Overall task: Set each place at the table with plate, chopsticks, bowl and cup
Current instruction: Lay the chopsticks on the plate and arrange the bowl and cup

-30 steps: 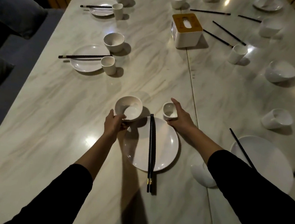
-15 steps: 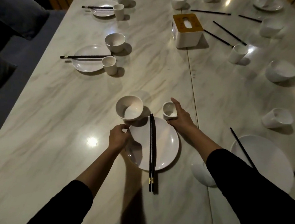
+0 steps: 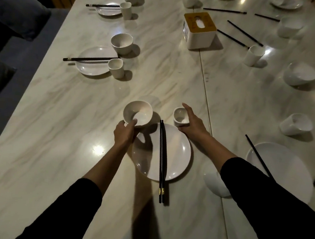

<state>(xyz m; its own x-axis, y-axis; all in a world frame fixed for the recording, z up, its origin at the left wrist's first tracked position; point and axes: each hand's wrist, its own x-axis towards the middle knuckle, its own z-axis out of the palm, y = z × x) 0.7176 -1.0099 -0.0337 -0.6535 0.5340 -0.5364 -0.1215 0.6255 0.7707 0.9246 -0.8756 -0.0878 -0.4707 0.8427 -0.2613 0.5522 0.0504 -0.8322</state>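
Note:
A white plate lies on the marble table in front of me with black chopsticks laid across its middle. Just beyond its left rim stands a white bowl; my left hand grips the bowl's near rim, thumb inside. Beyond the plate's right rim stands a small white cup. My right hand wraps round the cup from the right side.
Two set places lie along the left edge, one plate nearer, another plate farther. A tissue box stands mid-table. Loose bowls, cups and chopsticks lie scattered at right, with a large plate and a tipped cup.
My left hand dropped back from the bowl to the plate's left rim, then returned and now grips the bowl's rim. The right hand stayed on the cup.

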